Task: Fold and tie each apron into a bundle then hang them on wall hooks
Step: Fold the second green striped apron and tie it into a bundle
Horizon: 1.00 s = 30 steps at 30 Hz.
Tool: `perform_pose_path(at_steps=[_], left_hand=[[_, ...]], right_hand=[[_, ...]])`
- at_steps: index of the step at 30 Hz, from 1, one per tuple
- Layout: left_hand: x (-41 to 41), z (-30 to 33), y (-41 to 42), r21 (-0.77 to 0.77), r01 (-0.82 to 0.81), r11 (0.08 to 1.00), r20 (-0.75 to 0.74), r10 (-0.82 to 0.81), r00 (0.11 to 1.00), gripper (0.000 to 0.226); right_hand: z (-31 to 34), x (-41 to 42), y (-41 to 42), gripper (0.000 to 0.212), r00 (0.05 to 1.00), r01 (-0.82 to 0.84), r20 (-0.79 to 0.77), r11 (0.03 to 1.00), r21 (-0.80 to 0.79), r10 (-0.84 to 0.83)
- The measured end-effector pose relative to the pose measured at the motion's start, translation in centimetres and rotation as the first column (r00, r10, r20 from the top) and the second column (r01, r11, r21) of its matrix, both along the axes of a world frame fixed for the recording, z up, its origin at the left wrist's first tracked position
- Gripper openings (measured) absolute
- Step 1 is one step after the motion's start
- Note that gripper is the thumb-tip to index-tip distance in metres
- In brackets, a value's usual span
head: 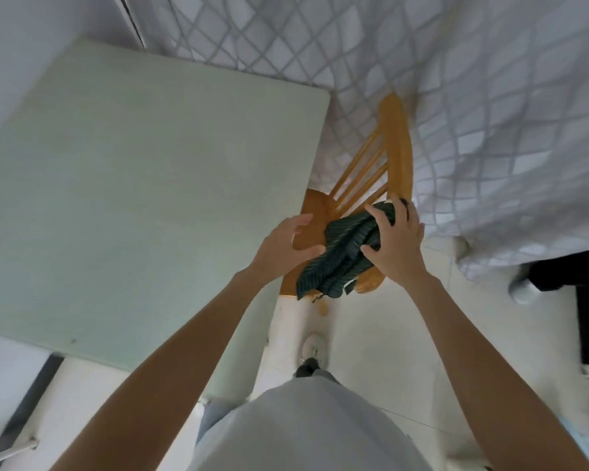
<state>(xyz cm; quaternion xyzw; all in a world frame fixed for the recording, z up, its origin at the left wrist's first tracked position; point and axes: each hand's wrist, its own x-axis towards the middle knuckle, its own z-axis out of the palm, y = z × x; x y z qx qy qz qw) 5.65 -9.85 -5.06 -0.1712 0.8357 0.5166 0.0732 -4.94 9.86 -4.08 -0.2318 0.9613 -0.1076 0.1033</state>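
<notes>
Head view: a dark green striped apron point(346, 253) is seen bunched just right of the frame's centre, over the seat of a wooden chair point(393, 144). The right hand point(397, 239) is clamped round the upper end of the crumpled cloth, fingers curled over it near the base of the chair's spindle back, thumb pressed against the fabric lower down. The left hand point(288, 244) is held just beside the cloth on its left, fingers spread and gently bent, with the thumb tip touching or nearly touching the fabric's edge; nothing is gripped by it. The lower part of the apron is seen hanging loose toward the seat's front edge, with a small light tab showing at the hem. A pale green table point(143, 185) fills the left and centre-left of the frame, its corner close to the chair. A quilted white bedcover point(490, 113) covers the upper right. At bottom centre a grey shirt and a white shoe point(315, 348) on the pale floor can be made out.
</notes>
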Motion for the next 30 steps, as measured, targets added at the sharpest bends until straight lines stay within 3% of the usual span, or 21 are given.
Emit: perform_pose_path(at_steps=[2, 4, 6, 8, 10, 12, 15, 19, 22, 26, 30], left_hand=[[-3.5, -0.3, 2.7, 0.022, 0.094, 0.995, 0.005, -0.094, 0.996, 0.085], [-6.6, -0.8, 4.9, -0.004, 0.193, 0.981, 0.019, -0.193, 0.981, 0.102], [-8.6, -1.5, 6.3, -0.055, 0.273, 0.961, 0.041, -0.271, 0.962, 0.115], [-9.4, -2.1, 6.7, -0.069, 0.318, 0.945, 0.057, -0.315, 0.947, 0.122], [-9.6, -2.1, 6.7, -0.032, 0.329, 0.944, 0.029, -0.328, 0.944, 0.122], [-9.4, -1.9, 6.1, 0.077, 0.301, 0.951, -0.025, -0.3, 0.954, 0.113], [-8.0, -1.2, 3.5, 0.205, 0.152, 0.967, -0.038, -0.148, 0.988, 0.078], [-3.9, 1.9, -1.0, 0.363, -0.16, 0.918, -0.063, 0.195, 0.979, 0.038], [-0.4, 4.2, -4.8, 0.233, -0.327, 0.916, -0.115, 0.36, 0.926, 0.032], [4.7, 6.7, -11.1, 0.052, -0.463, 0.885, -0.161, 0.465, 0.87, 0.018], [9.4, 8.1, -17.5, -0.239, -0.56, 0.793, -0.222, 0.517, 0.827, 0.027]], right_hand=[[-0.2, -2.3, 1.5, 0.087, 0.978, 0.099, 0.187, 0.995, -0.024, -0.092], [-0.3, -3.8, 2.4, 0.083, 0.939, 0.148, 0.321, 0.988, -0.046, -0.126], [-0.2, -4.7, 2.9, 0.061, 0.959, 0.078, 0.268, 0.996, 0.049, -0.088], [0.4, -5.1, 2.8, 0.042, 0.995, -0.035, 0.095, 0.993, 0.113, 0.024], [1.9, -5.5, 2.4, 0.025, 0.992, -0.128, 0.012, 0.992, -0.015, 0.128], [3.9, -6.0, 1.7, 0.013, 0.978, -0.16, 0.084, 0.947, -0.279, 0.19], [7.8, -6.8, 0.2, 0.01, 0.934, -0.046, 0.258, 0.799, -0.599, 0.247], [10.6, -7.0, -3.8, 0.015, 0.802, 0.234, 0.517, 0.637, -0.735, 0.301], [10.6, -6.1, -8.6, 0.017, 0.683, 0.368, 0.642, 0.594, -0.715, 0.349], [10.4, -3.3, -16.6, 0.014, 0.588, 0.396, 0.688, 0.591, -0.703, 0.425], [10.0, 0.6, -24.5, 0.013, 0.532, 0.379, 0.696, 0.599, -0.705, 0.483]])
